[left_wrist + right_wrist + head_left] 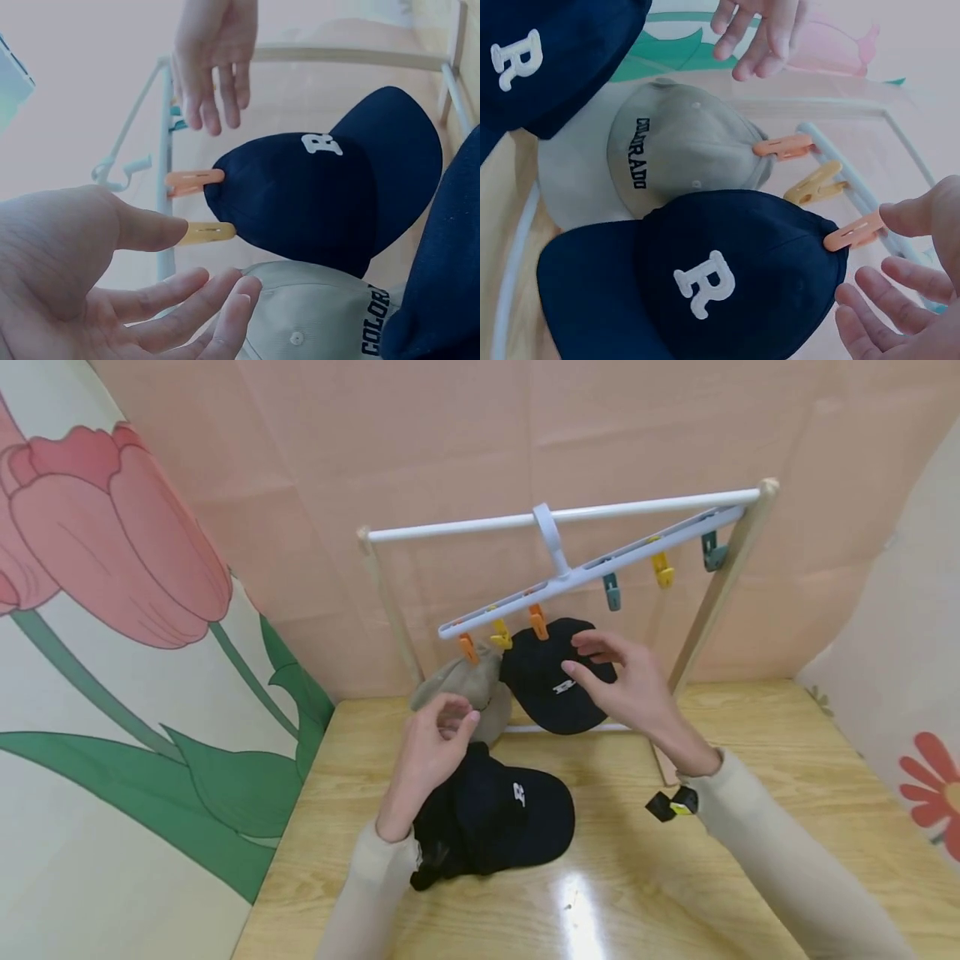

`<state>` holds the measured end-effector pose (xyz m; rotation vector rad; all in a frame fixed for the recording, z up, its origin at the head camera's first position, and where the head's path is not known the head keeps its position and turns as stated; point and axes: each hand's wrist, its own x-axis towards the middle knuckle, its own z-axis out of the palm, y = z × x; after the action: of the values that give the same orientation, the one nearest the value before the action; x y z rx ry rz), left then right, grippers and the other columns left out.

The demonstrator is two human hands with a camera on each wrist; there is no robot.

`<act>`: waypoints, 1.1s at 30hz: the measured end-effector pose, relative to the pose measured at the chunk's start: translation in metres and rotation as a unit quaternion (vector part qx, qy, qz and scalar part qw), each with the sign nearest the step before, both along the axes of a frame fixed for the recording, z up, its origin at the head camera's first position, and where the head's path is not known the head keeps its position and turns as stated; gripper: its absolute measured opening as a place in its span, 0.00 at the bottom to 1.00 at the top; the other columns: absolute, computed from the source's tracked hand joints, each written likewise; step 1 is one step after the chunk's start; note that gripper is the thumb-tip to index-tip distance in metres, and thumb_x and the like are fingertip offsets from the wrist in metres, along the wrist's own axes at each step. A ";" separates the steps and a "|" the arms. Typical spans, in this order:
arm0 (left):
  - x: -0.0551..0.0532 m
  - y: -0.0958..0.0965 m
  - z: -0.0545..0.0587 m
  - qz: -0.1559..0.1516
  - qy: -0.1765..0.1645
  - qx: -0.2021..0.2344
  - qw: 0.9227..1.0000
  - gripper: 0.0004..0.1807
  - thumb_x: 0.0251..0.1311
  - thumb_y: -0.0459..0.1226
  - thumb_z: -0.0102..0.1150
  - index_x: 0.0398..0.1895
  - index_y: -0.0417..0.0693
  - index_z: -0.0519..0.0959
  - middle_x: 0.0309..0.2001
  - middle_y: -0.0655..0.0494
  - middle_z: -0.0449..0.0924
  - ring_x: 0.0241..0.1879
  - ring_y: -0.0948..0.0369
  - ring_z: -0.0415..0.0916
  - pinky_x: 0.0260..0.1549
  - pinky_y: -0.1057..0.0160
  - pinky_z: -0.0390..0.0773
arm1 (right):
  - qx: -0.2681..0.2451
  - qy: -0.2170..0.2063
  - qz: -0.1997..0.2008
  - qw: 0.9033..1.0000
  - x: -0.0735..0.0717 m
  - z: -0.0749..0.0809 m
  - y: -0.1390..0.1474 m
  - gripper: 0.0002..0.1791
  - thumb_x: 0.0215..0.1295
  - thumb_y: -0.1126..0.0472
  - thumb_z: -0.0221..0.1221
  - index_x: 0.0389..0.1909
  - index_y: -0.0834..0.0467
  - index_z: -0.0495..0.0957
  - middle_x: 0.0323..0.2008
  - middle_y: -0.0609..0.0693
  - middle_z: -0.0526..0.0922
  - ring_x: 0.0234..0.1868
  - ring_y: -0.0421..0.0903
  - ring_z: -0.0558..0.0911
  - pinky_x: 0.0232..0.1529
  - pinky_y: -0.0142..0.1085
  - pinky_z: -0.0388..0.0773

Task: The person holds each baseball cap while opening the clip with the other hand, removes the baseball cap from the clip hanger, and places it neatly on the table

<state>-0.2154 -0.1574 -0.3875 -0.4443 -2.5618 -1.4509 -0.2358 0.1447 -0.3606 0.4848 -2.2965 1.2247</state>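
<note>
Here, the clipped navy cap (550,670) hangs just beside the relaxed, empty right hand (628,685).

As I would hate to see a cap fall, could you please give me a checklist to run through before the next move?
1. Hook over the white rod: ok, it hangs there.
2. Hanger bar level: not ok, its orange-clip end dips.
3. Beige cap clipped: ok, one orange clip holds it.
4. Hanging navy cap clipped: ok, another orange clip holds it; whether the yellow clip helps: cannot tell.
5. Spare clip for the front navy cap: ok, the nearer teal clip holds nothing.
6. Left hand and right hand free: ok, both empty.
</note>
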 end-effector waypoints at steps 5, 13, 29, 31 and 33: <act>-0.002 0.004 0.004 -0.009 -0.004 0.007 1.000 0.13 0.74 0.41 0.66 0.55 0.44 0.84 0.51 0.50 0.87 0.48 0.55 0.88 0.49 0.53 0.88 | 0.010 0.010 -0.003 1.000 -0.009 0.011 -0.006 0.27 0.68 0.59 0.73 0.65 0.63 0.81 0.60 0.58 0.87 0.59 0.56 0.84 0.62 0.53 0.80; -0.006 0.011 0.007 -0.023 0.018 0.011 1.000 0.15 0.74 0.40 0.67 0.56 0.39 0.84 0.50 0.49 0.88 0.47 0.54 0.89 0.47 0.55 0.89 | 0.003 0.047 0.011 0.999 -0.028 0.021 -0.021 0.27 0.68 0.62 0.73 0.65 0.64 0.80 0.61 0.60 0.86 0.61 0.58 0.83 0.65 0.57 0.77; -0.020 0.024 0.014 -0.020 0.028 0.023 0.999 0.13 0.73 0.41 0.68 0.54 0.45 0.84 0.50 0.51 0.88 0.48 0.55 0.90 0.47 0.57 0.89 | -0.013 0.015 0.024 1.000 -0.054 0.027 -0.033 0.20 0.71 0.60 0.71 0.60 0.61 0.83 0.58 0.59 0.87 0.61 0.61 0.84 0.67 0.60 0.76; -0.021 0.026 0.015 -0.022 0.030 0.023 0.999 0.13 0.73 0.41 0.68 0.54 0.44 0.84 0.51 0.50 0.88 0.48 0.55 0.90 0.47 0.57 0.89 | -0.018 0.013 0.025 0.999 -0.056 0.026 -0.035 0.20 0.71 0.60 0.71 0.60 0.61 0.84 0.56 0.60 0.88 0.60 0.60 0.85 0.67 0.60 0.76; -0.023 0.028 0.015 -0.026 0.032 0.026 0.999 0.13 0.73 0.40 0.68 0.54 0.43 0.83 0.51 0.49 0.88 0.48 0.54 0.90 0.47 0.57 0.89 | -0.021 0.013 0.026 0.999 -0.058 0.026 -0.036 0.18 0.71 0.60 0.71 0.58 0.62 0.85 0.53 0.60 0.89 0.58 0.60 0.86 0.66 0.60 0.77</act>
<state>-0.2382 -0.1297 -0.3721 -0.5437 -2.4746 -1.4912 -0.2939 0.1086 -0.3344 0.5445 -2.2448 1.2813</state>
